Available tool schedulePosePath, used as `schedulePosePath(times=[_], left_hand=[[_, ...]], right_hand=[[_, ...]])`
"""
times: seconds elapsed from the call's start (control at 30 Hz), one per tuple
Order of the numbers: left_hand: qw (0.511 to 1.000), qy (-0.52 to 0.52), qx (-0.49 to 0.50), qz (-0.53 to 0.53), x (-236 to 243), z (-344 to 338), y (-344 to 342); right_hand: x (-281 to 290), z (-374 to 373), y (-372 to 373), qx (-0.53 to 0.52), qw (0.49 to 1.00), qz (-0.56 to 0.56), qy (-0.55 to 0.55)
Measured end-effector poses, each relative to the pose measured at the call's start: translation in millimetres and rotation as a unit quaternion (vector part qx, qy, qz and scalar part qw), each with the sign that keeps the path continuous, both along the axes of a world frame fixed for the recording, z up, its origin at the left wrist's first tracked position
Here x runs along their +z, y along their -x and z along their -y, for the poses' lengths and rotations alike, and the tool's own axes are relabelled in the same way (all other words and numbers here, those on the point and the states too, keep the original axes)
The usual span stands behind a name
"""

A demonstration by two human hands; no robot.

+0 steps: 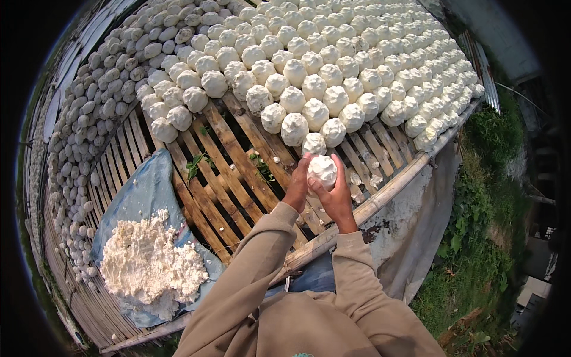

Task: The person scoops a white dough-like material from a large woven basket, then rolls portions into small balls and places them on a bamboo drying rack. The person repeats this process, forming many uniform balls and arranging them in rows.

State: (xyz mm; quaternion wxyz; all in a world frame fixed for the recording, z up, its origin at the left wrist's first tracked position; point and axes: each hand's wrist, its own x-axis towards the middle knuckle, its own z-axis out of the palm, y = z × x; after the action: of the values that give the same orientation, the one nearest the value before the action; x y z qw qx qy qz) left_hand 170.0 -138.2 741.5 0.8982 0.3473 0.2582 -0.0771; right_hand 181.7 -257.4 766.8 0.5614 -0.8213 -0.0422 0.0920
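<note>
Setting: outdoors, a bamboo slat rack (238,160) with grass (476,268) along its right side.
Rack load: rows of white balls (333,65) cover the far part; greyer ones (107,89) lie at the far left.
Bare slats: a few green leaves (196,163) and white crumbs lie on them.
Heap: loose white paste (148,268) sits on a blue sheet (143,196) at the near left.
Left hand (297,187): fingers curled against the left side of a white ball (322,171).
Right hand (336,193): cups the same ball from below and right, thumb along its front.
Ball: held between both hands above the slats, just in front of the nearest row.
Sleeves: tan (267,268), coming in from the lower edge.
</note>
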Motion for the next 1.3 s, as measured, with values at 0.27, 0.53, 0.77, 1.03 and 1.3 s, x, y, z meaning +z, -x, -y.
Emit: schedulePosePath(times=[0.27,0.53,0.77,1.03,1.3], left_hand=[[0.975,-0.192,-0.078,0.079,7,53,-63],[0.981,-0.162,-0.091,-0.050,-46,16,40],[0.921,-0.340,0.108,-0.160,-48,-75,209],[0.638,-0.667,0.230,-0.310,-53,-195,472],[0.585,-0.786,0.038,-0.196,-125,-234,535]], right_hand=[[-65,103,-146,-0.254,0.963,0.010,-0.088],[-125,115,-246,-0.234,0.943,0.086,0.219],[-57,-55,-31,0.050,0.963,0.230,0.130],[-103,-235,297,0.657,0.738,0.141,0.056],[-176,-296,370,0.636,0.719,0.260,0.108]])
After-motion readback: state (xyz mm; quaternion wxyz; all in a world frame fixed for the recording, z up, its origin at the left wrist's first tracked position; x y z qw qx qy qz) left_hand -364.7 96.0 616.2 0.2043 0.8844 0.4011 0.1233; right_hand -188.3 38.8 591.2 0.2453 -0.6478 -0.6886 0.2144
